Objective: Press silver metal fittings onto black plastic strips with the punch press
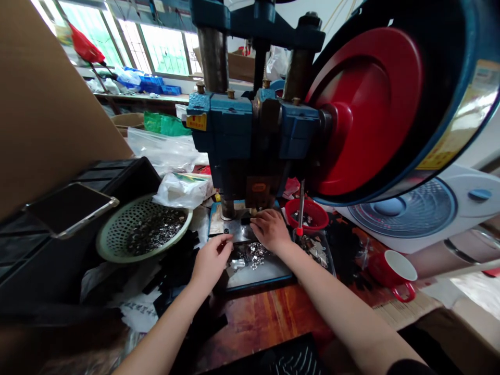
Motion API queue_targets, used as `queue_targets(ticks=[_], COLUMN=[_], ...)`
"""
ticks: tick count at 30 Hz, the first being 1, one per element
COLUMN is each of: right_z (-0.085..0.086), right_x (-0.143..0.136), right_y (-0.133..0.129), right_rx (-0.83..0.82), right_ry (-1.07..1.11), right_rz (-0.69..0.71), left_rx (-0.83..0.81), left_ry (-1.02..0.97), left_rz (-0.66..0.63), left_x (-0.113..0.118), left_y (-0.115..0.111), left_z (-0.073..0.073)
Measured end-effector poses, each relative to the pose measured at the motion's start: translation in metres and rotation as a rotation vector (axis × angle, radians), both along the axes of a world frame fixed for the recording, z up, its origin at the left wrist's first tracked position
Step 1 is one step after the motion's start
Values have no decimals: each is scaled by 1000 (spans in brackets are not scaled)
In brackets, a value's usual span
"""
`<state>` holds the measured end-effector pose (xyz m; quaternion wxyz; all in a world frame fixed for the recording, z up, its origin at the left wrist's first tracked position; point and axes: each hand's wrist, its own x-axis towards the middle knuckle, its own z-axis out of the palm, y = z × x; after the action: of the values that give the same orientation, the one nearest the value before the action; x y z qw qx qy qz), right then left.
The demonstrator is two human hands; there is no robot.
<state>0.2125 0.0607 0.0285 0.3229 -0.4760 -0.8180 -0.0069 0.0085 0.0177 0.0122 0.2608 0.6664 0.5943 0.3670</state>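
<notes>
A blue press machine (230, 125) with a red wheel (375, 109) stands ahead. My right hand (269, 228) is at the press head, its fingertips beside a small dark piece (246, 221) on the metal plate; whatever it pinches is too small to make out. My left hand (213, 256) is at the plate's left front edge, thumb and index finger curved towards each other, with anything between them too small to see. Small shiny metal parts (257, 254) lie in a heap on the tray between my hands.
To the left are a pale green basket (107, 237) of small metal pieces and a phone (70, 208). On the right stand a red basket (322, 217), a clear box of parts (317, 250), a red mug (390, 271) and a fan (422, 208).
</notes>
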Motion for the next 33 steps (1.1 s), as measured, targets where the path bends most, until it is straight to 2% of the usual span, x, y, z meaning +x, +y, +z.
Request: queue_targets(ticks=[4,11,14,28,33], right_z=[2,-1,-1,-5,-13], right_x=[5,6,5,0,5], right_y=[1,3,3,-1,-1], right_rx=[0,-3,-10,-22,-5], right_ry=[-32,-46,-54,8,143], right_rz=[46,38,43,-7,-25], left_rx=[4,4,11,-10,18], left_ry=[-159,-212,-212,-174,-126], left_rz=[9,14,51,63,30], left_x=[10,28,30,29,36], left_y=[20,43,46,47,52], left_z=[10,23,24,24,25])
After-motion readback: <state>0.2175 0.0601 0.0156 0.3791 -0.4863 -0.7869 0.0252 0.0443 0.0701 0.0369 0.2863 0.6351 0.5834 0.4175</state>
